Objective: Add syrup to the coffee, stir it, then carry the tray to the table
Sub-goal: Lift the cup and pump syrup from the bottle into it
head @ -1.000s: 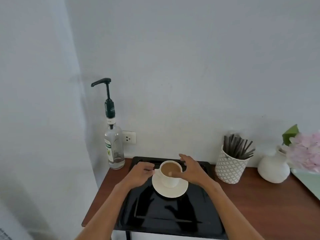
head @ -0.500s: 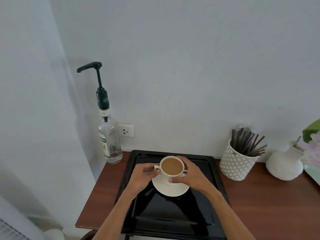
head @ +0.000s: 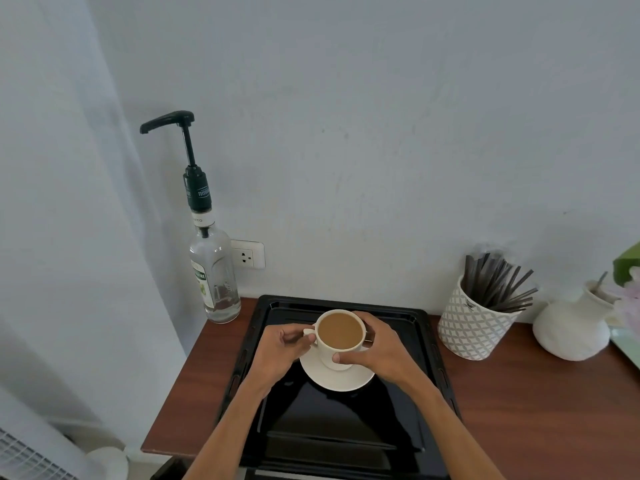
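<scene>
Right hand (head: 381, 351) curled round white cup (head: 325, 356), left hand (head: 277, 351) pinching its handle, filled w/ tan coffee (head: 340, 330)

Wood table (head: 536, 410) w/ tray (head: 332, 417), syrup bottle (head: 214, 282), stirrer pot (head: 471, 327), prob. vase (head: 571, 332)

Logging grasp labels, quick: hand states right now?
Left hand: pinches the cup by its handle.
Right hand: grips the cup's side.

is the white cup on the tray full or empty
Nearly full: light brown coffee reaches close to the rim of the white ceramic cup, which stands upright on its white saucer.
</scene>
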Demonstrator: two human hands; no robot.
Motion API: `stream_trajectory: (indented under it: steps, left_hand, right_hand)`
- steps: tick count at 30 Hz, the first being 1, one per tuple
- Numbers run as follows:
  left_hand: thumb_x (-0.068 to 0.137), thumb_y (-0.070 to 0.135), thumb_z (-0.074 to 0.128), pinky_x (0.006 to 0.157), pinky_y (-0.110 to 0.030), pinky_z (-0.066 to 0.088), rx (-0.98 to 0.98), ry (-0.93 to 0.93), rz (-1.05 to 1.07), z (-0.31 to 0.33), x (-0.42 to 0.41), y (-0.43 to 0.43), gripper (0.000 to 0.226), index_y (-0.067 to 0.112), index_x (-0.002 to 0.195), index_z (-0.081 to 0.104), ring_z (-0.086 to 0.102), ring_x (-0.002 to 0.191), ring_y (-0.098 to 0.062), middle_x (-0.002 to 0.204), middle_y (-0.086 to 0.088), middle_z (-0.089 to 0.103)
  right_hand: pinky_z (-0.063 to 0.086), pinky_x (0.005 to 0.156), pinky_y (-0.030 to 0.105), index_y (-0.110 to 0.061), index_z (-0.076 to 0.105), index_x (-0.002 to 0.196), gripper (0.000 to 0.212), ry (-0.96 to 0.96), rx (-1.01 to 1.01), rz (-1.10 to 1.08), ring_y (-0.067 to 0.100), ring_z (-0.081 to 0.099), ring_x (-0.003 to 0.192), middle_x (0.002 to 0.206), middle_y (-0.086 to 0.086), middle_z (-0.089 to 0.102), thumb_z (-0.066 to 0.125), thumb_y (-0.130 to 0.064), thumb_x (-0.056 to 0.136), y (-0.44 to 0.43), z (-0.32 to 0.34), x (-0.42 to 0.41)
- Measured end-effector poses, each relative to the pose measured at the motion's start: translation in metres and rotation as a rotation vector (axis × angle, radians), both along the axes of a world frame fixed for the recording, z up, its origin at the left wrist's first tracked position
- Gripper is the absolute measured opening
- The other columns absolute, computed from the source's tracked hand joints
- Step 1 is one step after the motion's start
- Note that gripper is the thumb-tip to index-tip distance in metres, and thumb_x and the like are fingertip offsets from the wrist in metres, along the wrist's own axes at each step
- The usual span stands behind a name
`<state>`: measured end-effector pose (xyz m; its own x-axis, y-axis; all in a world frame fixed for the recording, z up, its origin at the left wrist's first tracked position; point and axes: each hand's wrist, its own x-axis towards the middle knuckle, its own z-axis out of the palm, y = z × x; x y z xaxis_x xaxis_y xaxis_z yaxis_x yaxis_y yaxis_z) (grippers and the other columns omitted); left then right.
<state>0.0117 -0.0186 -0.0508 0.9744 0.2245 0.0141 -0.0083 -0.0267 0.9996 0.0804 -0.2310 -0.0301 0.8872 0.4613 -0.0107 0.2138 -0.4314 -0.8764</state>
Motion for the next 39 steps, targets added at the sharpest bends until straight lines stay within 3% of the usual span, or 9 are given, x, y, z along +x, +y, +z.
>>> stream_trajectory:
  steps: [15, 19, 27, 34, 39]
  left_hand:
    - [0.089, 0.005, 0.073, 0.081, -0.019, 0.059, -0.044, -0.114, 0.052, 0.033, -0.028, 0.013, 0.019, 0.005, 0.107, 0.080, 0.077, 0.098, -0.018, 0.099, -0.005, 0.082]
    - [0.089, 0.015, 0.074, 0.084, -0.025, 0.061, -0.082, -0.140, 0.098, 0.046, -0.036, 0.016, 0.019, 0.011, 0.106, 0.081, 0.077, 0.098, -0.021, 0.101, -0.007, 0.082]
    - [0.091, 0.010, 0.071, 0.085, -0.034, 0.063, -0.180, -0.166, 0.242, 0.075, -0.056, 0.020, 0.016, 0.009, 0.105, 0.080, 0.078, 0.097, -0.027, 0.101, -0.013, 0.081]
    - [0.092, 0.012, 0.071, 0.078, -0.026, 0.063, -0.186, -0.207, 0.327, 0.105, -0.078, 0.031, 0.015, 0.009, 0.103, 0.080, 0.078, 0.096, -0.025, 0.099, -0.011, 0.081]
    - [0.093, 0.009, 0.070, 0.076, -0.027, 0.064, -0.152, -0.238, 0.396, 0.120, -0.091, 0.051, 0.013, 0.013, 0.097, 0.082, 0.079, 0.090, -0.026, 0.093, -0.012, 0.082]
  right_hand:
    - [0.048, 0.080, 0.011, -0.046, 0.065, 0.115, 0.071, -0.082, 0.048, 0.085, -0.007, 0.064, 0.105, 0.113, -0.028, 0.070, 0.096, -0.054, 0.050, 0.017, 0.037, -0.013]
    - [0.053, 0.083, 0.018, -0.039, 0.066, 0.117, 0.073, -0.101, 0.069, 0.122, -0.002, 0.067, 0.103, 0.113, -0.020, 0.072, 0.095, -0.056, 0.052, 0.025, 0.053, -0.014]
    - [0.055, 0.082, 0.020, -0.038, 0.068, 0.113, 0.070, -0.136, 0.108, 0.210, -0.001, 0.068, 0.101, 0.109, -0.021, 0.073, 0.095, -0.057, 0.051, 0.042, 0.089, -0.018]
    - [0.064, 0.076, 0.031, -0.037, 0.069, 0.110, 0.066, -0.128, 0.140, 0.269, 0.001, 0.070, 0.093, 0.102, -0.020, 0.074, 0.096, -0.051, 0.052, 0.066, 0.117, -0.026]
    - [0.054, 0.070, 0.014, -0.035, 0.070, 0.110, 0.066, -0.174, 0.153, 0.305, -0.006, 0.068, 0.090, 0.100, -0.023, 0.074, 0.094, -0.056, 0.051, 0.091, 0.134, -0.035]
